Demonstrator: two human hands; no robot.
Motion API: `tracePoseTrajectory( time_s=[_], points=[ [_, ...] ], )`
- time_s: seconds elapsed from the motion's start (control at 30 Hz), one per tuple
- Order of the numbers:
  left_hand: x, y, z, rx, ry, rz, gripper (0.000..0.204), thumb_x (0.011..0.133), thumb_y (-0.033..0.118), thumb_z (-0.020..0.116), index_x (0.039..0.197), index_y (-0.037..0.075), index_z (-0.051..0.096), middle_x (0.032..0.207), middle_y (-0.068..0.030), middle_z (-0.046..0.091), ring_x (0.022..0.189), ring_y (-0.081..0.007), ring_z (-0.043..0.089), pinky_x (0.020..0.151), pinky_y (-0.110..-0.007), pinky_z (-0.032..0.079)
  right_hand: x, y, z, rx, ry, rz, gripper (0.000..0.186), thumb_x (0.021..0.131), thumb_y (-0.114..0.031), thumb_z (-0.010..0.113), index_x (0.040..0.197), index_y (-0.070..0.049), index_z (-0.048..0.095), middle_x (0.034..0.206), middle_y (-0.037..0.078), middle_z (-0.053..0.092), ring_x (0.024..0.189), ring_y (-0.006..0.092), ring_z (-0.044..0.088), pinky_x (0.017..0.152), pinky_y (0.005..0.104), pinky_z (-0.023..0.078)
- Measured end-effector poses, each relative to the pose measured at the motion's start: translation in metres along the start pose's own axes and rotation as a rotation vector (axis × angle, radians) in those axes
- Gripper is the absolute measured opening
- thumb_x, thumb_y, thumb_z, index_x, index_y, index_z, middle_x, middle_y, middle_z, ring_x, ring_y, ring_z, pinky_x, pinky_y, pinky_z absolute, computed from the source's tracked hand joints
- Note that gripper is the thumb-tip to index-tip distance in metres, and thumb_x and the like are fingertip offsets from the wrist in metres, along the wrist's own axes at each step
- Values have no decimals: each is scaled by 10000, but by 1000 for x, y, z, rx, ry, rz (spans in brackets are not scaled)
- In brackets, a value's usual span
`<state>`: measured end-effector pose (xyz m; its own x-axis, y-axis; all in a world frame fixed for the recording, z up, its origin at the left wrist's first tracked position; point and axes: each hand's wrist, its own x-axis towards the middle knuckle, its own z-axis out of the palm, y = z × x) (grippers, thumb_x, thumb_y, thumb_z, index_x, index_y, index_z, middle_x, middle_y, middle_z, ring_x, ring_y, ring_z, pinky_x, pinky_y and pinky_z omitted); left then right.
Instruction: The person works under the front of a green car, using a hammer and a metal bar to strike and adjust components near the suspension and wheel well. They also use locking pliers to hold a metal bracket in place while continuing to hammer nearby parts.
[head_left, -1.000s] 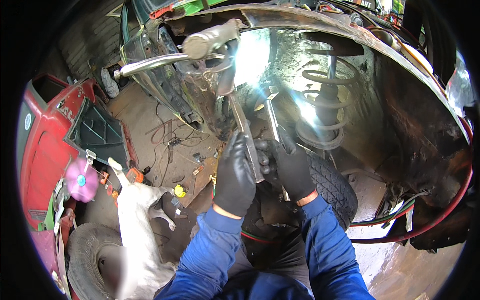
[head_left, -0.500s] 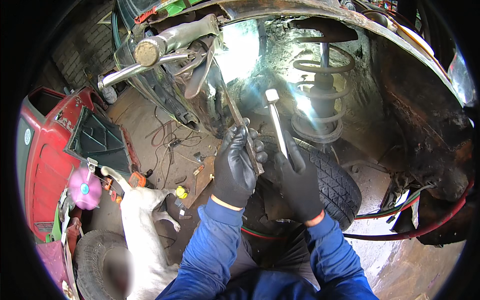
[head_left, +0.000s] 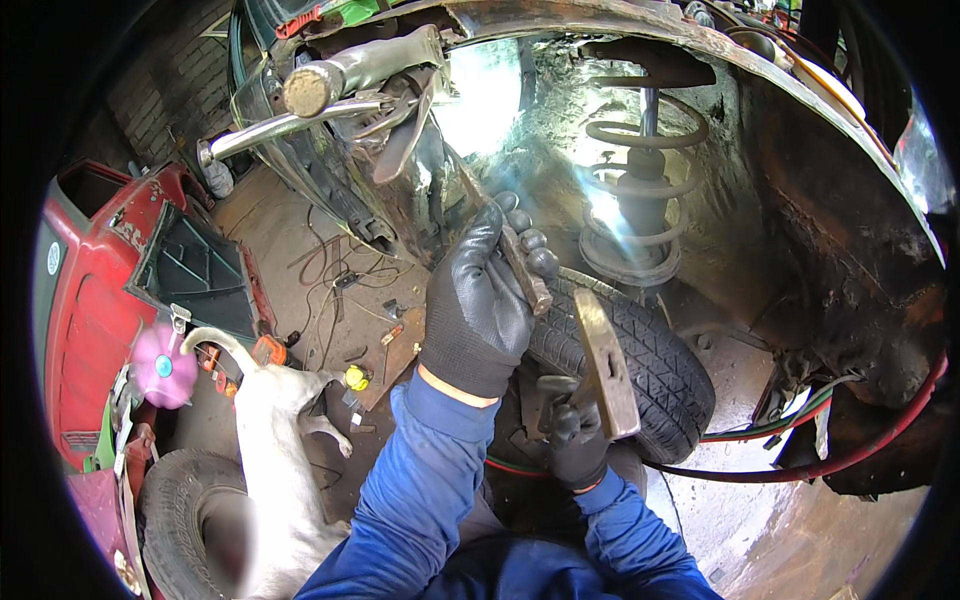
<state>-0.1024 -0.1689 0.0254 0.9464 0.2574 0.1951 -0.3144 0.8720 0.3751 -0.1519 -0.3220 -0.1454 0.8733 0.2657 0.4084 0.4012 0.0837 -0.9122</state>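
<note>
My left hand (head_left: 470, 305), in a black glove, is closed around a rusty flat steel bar (head_left: 530, 280) in the middle of the view. The bar slants up toward rusted bodywork (head_left: 405, 215); whether its tip touches cannot be told. Lower right, my gloved right hand (head_left: 575, 445) grips a hammer, its metal head (head_left: 607, 365) large in view beside the tyre (head_left: 660, 380). Metal tubes and clamped pieces (head_left: 350, 70) stick out above my left hand. Behind my hands stand a coil spring and strut (head_left: 645, 200) inside the wheel well.
A white dog (head_left: 270, 450) is at lower left beside a loose tyre (head_left: 170, 510) and pink fan (head_left: 165, 365). A red vehicle shell (head_left: 95, 290) stands left. Cables (head_left: 340, 270) and scraps lie on the floor. Hoses (head_left: 820, 460) curve along the right.
My left hand with the bar has risen slightly. My right hand has dropped down and back, and the hammer head has swung from above it toward me, to beside the tyre.
</note>
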Motion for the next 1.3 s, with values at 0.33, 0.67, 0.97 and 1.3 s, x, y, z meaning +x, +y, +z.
tracePoseTrajectory(
  time_s=[0.33, 0.67, 0.97, 1.3],
  points=[
    [10, 0, -2, -57, -7, -18, 346, 1164, 142, 464, 1404, -100, 530, 1100, -159, 664, 924, -265, 664, 881, -424, 594, -1, 14, -3, 195, -116, -188, 307, 1041, -93, 647, 1323, 9, 712, 1169, 90, 762, 1005, 223, 733, 863, 360, 592],
    [19, -1, -3, -70, -61, -13, 360, 1157, 126, 451, 1437, -98, 480, 1104, -181, 647, 958, -302, 662, 931, -456, 582, 8, 13, 1, 94, -38, -441, 508, 740, -177, 964, 1141, -74, 669, 1097, 133, 698, 1016, 296, 700, 851, 421, 587],
    [18, -2, -4, -1, -79, -24, 394, 1160, 143, 466, 1465, -104, 447, 1103, -179, 631, 954, -303, 655, 932, -467, 586, 24, -21, -6, -14, 21, -65, 829, 1087, -759, 424, 1089, 19, 709, 788, 27, 627, 611, 96, 544, 567, 281, 413],
    [18, -5, 0, -51, -51, 22, 339, 1166, 154, 474, 1398, -92, 484, 1080, -155, 609, 952, -291, 634, 968, -470, 579, 5, -27, -29, 54, 26, -181, 870, 1084, -783, 350, 1125, 11, 703, 930, 134, 725, 779, 181, 680, 685, 343, 549]
  ],
)
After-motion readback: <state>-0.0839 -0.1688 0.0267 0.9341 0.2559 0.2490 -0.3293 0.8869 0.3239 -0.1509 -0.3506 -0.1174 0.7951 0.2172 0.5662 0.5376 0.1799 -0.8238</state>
